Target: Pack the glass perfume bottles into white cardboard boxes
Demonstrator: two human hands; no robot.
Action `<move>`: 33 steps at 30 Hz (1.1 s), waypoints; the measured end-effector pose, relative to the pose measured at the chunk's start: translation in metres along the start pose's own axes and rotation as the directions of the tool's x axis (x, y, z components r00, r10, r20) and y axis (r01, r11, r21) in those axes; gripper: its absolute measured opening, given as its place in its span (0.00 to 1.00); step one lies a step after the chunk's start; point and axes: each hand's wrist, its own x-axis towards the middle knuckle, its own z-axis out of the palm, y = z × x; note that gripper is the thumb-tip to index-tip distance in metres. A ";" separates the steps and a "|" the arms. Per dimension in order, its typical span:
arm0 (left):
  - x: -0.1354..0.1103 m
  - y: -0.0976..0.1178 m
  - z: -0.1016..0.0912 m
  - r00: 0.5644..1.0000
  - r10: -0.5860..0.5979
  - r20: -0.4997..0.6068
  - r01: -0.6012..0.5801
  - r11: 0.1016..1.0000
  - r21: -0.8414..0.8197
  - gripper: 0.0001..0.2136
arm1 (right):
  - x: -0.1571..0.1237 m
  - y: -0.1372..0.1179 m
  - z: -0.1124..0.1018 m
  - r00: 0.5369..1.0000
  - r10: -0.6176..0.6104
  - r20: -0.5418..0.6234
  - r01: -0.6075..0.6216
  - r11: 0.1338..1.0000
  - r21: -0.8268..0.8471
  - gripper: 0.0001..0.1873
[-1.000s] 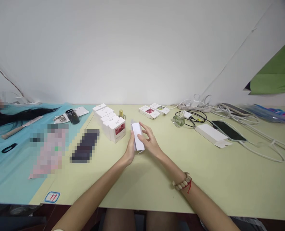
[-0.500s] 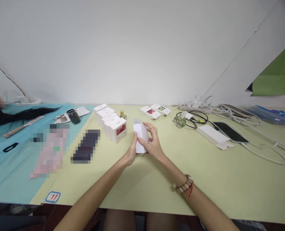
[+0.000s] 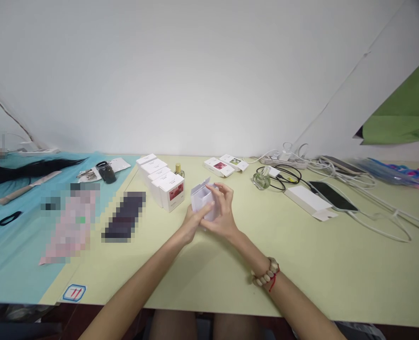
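Observation:
A small white cardboard box [image 3: 200, 199] is held between my two hands above the middle of the table. Its top is unfolded, with a flap standing up and the hollow inside showing. My left hand [image 3: 191, 223] grips the lower left of it, thumb across the front. On the other side, my right hand [image 3: 224, 210] curls its fingers round the right wall, fingertips by the upper edge. Just left of my hands stands a row of closed white boxes [image 3: 174, 193], the front one bearing a red picture. A gold-capped bottle [image 3: 178, 168] is partly hidden behind them.
Two flattened white boxes [image 3: 219, 166] lie near the wall. To the right are a round glass bottle [image 3: 261, 179], an opened white box [image 3: 308, 202], a phone [image 3: 332, 195] and tangled cables. A dark jar [image 3: 105, 172] stands left; a person's dark hair [image 3: 36, 165] shows at far left.
The white box in my hands has gone from narrow and flattened-looking to opened out, its inside now showing. My fingers have shifted around it. The view has moved slightly.

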 end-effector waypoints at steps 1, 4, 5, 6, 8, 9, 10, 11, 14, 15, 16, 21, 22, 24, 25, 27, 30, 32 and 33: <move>0.000 0.000 -0.001 1.000 0.010 -0.008 -0.010 1.000 -0.004 0.23 | 0.000 0.000 -0.002 1.000 -0.009 0.012 0.009 1.000 0.012 0.40; 0.002 -0.002 -0.003 0.998 -0.001 -0.061 0.001 1.000 -0.007 0.22 | 0.001 0.001 -0.006 1.000 0.020 0.009 -0.020 0.995 0.093 0.34; 0.003 -0.002 -0.004 0.997 -0.019 -0.077 0.020 1.000 0.006 0.23 | 0.002 0.002 -0.007 0.998 0.058 -0.015 -0.055 0.990 0.131 0.32; 0.004 -0.002 -0.004 0.996 -0.044 -0.083 0.046 0.999 0.024 0.23 | 0.003 0.003 -0.007 0.993 0.108 -0.048 -0.098 0.980 0.172 0.30; 0.005 -0.002 -0.005 0.993 -0.093 -0.077 0.098 0.993 0.060 0.24 | 0.004 0.005 -0.006 0.967 0.223 -0.121 -0.186 0.947 0.264 0.27; 0.005 -0.001 -0.006 0.991 -0.115 -0.068 0.120 0.990 0.077 0.24 | 0.005 0.006 -0.005 0.950 0.280 -0.135 -0.226 0.920 0.320 0.26; 0.005 -0.001 -0.007 0.989 -0.133 -0.058 0.138 0.986 0.092 0.24 | 0.005 0.007 -0.004 0.933 0.337 -0.126 -0.268 0.885 0.381 0.26; 0.006 0.000 -0.008 0.988 -0.147 -0.049 0.151 0.983 0.106 0.24 | 0.006 0.007 -0.003 0.914 0.392 -0.099 -0.311 0.839 0.446 0.27; 0.007 0.001 -0.011 0.984 -0.174 -0.041 0.178 0.971 0.158 0.25 | 0.007 0.009 -0.002 0.854 0.516 0.061 -0.443 0.661 0.605 0.32; 0.008 0.001 -0.012 0.983 -0.177 -0.044 0.182 0.967 0.178 0.25 | 0.007 0.009 -0.001 0.828 0.547 0.122 -0.492 0.604 0.627 0.32; 0.008 0.001 -0.013 0.983 -0.175 -0.053 0.182 0.963 0.197 0.25 | 0.007 0.009 -0.001 0.799 0.574 0.176 -0.539 0.557 0.631 0.30; 0.010 -0.002 -0.012 0.994 -0.084 -0.070 0.099 0.965 0.245 0.26 | 0.004 0.008 -0.001 0.752 0.615 0.237 -0.620 0.540 0.568 0.22; 0.010 -0.004 -0.012 0.996 -0.062 -0.068 0.077 0.966 0.248 0.26 | 0.004 0.008 0.000 0.765 0.605 0.221 -0.608 0.564 0.559 0.22; 0.009 -0.008 -0.011 0.998 -0.026 -0.062 0.040 0.968 0.247 0.26 | 0.004 0.006 0.000 0.788 0.585 0.193 -0.584 0.610 0.535 0.22; 0.009 -0.009 -0.010 0.998 -0.013 -0.062 0.027 0.970 0.243 0.27 | 0.004 0.006 0.000 0.799 0.573 0.182 -0.572 0.633 0.522 0.22; 0.007 -0.011 -0.010 0.998 0.000 -0.065 0.014 0.973 0.231 0.28 | 0.005 0.004 0.000 0.821 0.546 0.168 -0.549 0.671 0.499 0.22; 0.005 -0.011 -0.009 0.997 0.009 -0.074 0.007 0.978 0.210 0.30 | 0.004 0.004 0.000 0.836 0.523 0.163 -0.532 0.702 0.474 0.21; 0.004 -0.010 -0.009 0.995 0.031 -0.091 -0.012 0.979 0.205 0.30 | 0.003 0.004 0.001 0.842 0.514 0.164 -0.526 0.713 0.463 0.21; 0.004 -0.009 -0.009 0.993 0.049 -0.104 -0.027 0.978 0.208 0.30 | 0.003 0.005 0.001 0.843 0.511 0.171 -0.527 0.715 0.460 0.22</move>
